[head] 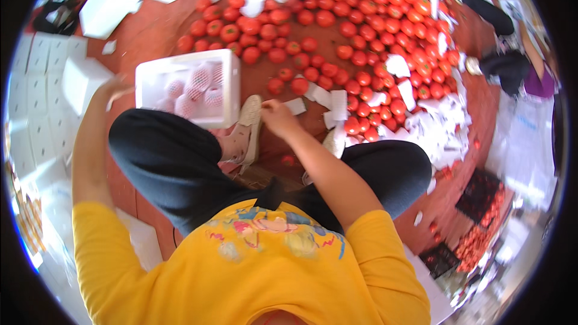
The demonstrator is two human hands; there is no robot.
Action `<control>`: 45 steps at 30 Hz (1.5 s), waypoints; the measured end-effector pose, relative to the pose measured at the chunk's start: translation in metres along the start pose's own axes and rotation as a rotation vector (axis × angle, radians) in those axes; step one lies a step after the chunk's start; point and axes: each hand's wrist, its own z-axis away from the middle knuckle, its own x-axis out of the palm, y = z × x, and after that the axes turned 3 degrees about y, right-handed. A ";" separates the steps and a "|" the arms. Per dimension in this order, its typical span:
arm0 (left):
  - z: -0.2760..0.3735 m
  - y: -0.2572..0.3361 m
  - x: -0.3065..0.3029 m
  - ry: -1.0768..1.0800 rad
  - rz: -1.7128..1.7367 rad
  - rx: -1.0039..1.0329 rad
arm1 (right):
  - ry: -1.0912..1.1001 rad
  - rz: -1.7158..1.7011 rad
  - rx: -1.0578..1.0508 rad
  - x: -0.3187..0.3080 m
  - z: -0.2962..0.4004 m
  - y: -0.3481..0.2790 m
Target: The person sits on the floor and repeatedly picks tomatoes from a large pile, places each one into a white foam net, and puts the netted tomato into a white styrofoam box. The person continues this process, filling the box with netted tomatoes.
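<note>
Before me on the floor, a white foam box [233, 85] holds several tomatoes in foam net sleeves [198, 76]. My left hand [118, 88] is at the outer left side of this box, its fingers blurred and partly hidden; whether it touches the box I cannot tell. Above my shoes, right of the box, my right hand [275, 117] is raised with bent fingers drawn together; nothing shows clearly in it. Loose red tomatoes [299, 85] lie on the floor just beyond that hand, with small white pieces [295, 106] beside it.
A large spread of tomatoes [379, 22] covers the floor ahead and right, edged by crumpled white material [438, 131]. White foam boxes [108, 0] stand ahead and at left. Another person [510, 70] is at the far right, above black crates [478, 194].
</note>
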 end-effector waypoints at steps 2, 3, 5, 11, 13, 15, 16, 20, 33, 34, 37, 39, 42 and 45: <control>-0.004 0.006 0.018 -0.066 -0.035 -0.056 | 0.038 0.037 0.068 -0.001 0.008 0.015; -0.002 0.001 0.032 -0.065 -0.021 -0.088 | 0.020 0.022 0.100 -0.002 0.010 0.016; 0.017 -0.033 0.063 -0.032 0.046 -0.177 | -0.007 0.050 0.099 0.009 0.005 0.014; 0.030 -0.058 0.128 0.094 0.329 -0.203 | -0.098 -0.108 0.190 0.023 -0.017 -0.023; 0.008 -0.034 0.123 0.139 0.418 -0.068 | -0.068 -0.412 0.239 0.032 -0.027 -0.019; 0.018 0.006 0.089 0.201 0.500 0.040 | -0.109 -0.525 0.304 0.046 -0.041 -0.025; 0.033 0.031 0.063 0.234 0.530 0.088 | -0.157 -0.487 0.356 0.050 -0.045 -0.034; 0.043 0.067 -0.042 0.560 -0.031 0.249 | 0.130 -0.540 0.278 0.100 -0.055 -0.028; 0.137 0.333 -0.186 0.674 0.232 0.741 | 0.888 -0.645 -0.188 -0.100 0.032 -0.044; 0.157 0.355 -0.188 0.620 0.259 0.807 | 0.942 -0.475 -0.177 -0.130 0.067 -0.055; 0.203 0.422 -0.181 0.420 0.381 1.129 | 1.076 -0.043 -0.028 -0.220 0.204 -0.102; 0.235 0.463 -0.165 0.447 0.274 1.201 | 1.118 0.019 0.000 -0.246 0.288 -0.122; 0.277 0.511 -0.135 0.171 0.163 1.308 | 1.278 -0.047 -0.033 -0.236 0.381 -0.146; 0.310 0.556 -0.087 -0.139 0.024 1.400 | 1.293 -0.033 0.216 -0.247 0.444 -0.112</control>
